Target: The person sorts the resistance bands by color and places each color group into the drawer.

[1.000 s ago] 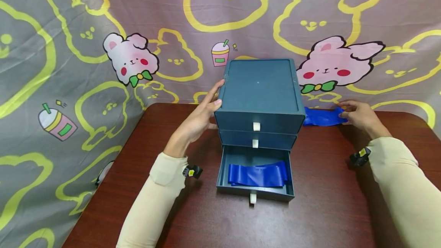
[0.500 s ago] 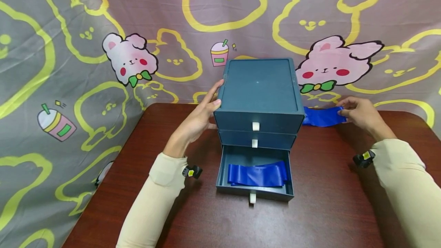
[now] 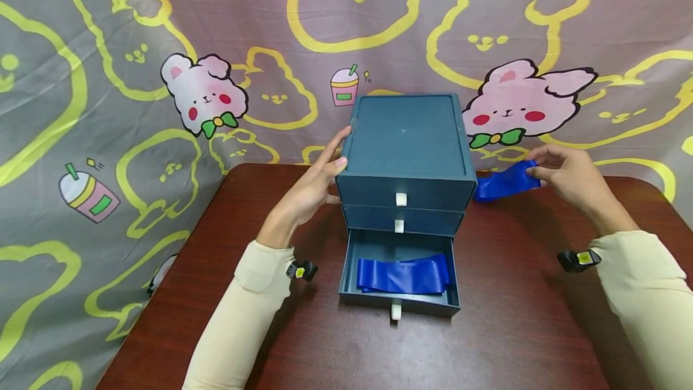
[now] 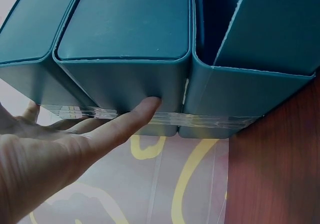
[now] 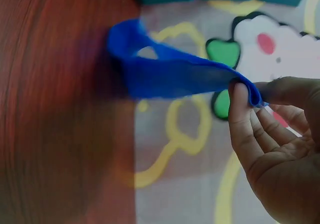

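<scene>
A dark teal drawer unit point(image 3: 406, 137) stands near the back of the table. Its bottom drawer point(image 3: 368, 301) is pulled out, and a folded blue band point(image 3: 400, 277) lies inside. My left hand point(image 3: 303, 197) rests against the unit's left side with extended fingers; in the left wrist view its thumb point(image 4: 145, 111) touches the casing. To the right of the unit, my right hand point(image 3: 574, 182) pinches the end of a second blue resistance band point(image 3: 508, 182) between thumb and fingers. In the right wrist view this band point(image 5: 170, 76) stretches away from the fingertips and curves into a loop at its far end.
The upper two drawers are closed, each with a white pull tab point(image 3: 401, 199). Clear tape point(image 4: 210, 120) runs along the unit's side. A patterned cloth point(image 3: 271, 29) hangs right behind the reddish-brown table point(image 3: 514, 330).
My right hand has raised its end of the blue band and drawn it slightly toward me, so the band now slants upward. The left hand and the drawer unit hold their places.
</scene>
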The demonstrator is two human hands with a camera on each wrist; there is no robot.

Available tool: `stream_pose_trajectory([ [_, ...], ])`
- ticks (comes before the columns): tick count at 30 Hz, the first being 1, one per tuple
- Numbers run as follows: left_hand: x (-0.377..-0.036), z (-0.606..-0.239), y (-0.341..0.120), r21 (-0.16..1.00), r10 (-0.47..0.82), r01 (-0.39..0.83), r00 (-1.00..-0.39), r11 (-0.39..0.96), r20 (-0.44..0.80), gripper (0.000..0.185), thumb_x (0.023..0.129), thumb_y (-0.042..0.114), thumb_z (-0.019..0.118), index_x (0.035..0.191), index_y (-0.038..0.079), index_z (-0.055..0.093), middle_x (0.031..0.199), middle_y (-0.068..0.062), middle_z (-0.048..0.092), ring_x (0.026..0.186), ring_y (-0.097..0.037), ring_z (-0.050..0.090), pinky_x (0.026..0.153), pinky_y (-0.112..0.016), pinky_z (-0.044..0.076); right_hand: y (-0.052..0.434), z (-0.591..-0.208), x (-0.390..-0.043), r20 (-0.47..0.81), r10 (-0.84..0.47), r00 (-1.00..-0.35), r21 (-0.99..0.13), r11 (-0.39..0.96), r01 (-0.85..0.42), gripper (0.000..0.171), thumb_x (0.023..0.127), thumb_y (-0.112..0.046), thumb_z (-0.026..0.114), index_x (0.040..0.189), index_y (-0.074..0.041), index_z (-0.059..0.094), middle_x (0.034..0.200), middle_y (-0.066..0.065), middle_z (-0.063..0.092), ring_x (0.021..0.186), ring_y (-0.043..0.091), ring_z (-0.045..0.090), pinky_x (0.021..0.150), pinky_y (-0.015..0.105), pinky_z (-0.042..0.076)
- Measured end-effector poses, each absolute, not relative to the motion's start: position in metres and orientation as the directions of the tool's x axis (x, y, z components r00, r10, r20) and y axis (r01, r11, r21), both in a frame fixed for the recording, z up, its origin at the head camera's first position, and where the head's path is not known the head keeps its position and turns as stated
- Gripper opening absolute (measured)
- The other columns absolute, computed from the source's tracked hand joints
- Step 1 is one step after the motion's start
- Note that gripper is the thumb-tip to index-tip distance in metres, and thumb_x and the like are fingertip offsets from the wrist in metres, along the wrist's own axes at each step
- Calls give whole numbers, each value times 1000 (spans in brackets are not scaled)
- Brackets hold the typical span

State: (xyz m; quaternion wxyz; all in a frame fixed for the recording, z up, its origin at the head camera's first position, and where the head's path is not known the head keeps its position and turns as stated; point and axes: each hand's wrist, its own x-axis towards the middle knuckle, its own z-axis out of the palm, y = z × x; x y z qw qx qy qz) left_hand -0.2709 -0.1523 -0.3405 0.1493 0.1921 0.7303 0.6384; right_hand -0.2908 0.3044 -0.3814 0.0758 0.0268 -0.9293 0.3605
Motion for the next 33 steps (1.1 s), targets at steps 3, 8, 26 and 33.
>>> stream_pose_trajectory([
  [3, -271, -341, -152, 990, 475, 86, -880, 111, 23, 57, 99, 41, 40, 149, 57, 17, 164, 2, -1, 143, -48, 25, 97, -76, 35, 300, -373, -282, 192, 4, -981, -691, 710, -132, 26, 94, -24, 67, 112, -7, 65, 79, -27, 61, 68, 2, 59, 58, 21, 47],
  [8, -273, -341, -151, 991, 483, 77, -876, 111, 14, 62, 99, 36, 37, 154, 48, 11, 164, -4, -4, 142, -50, 25, 98, -76, 34, 293, -360, -263, 213, 0, -977, -730, 664, -159, 26, 92, -22, 69, 113, -6, 65, 79, -30, 63, 70, -4, 60, 59, 17, 47],
  [26, -271, -342, -152, 991, 463, 79, -886, 108, 20, 54, 98, 46, 43, 144, 63, 21, 163, 1, 2, 141, -47, 27, 97, -75, 36, 239, -313, -173, 230, -51, -972, -737, 643, -208, 21, 93, -18, 68, 114, -16, 70, 95, -15, 65, 75, 14, 58, 57, 24, 50],
  [33, -273, -342, -153, 990, 469, 91, -883, 108, 30, 55, 98, 46, 42, 145, 62, 20, 164, 1, -1, 143, -48, 24, 97, -76, 35, 207, -304, -150, 263, -186, -947, -755, 572, -322, 17, 93, -8, 66, 105, -19, 72, 100, -6, 70, 76, 15, 64, 60, 25, 54],
])
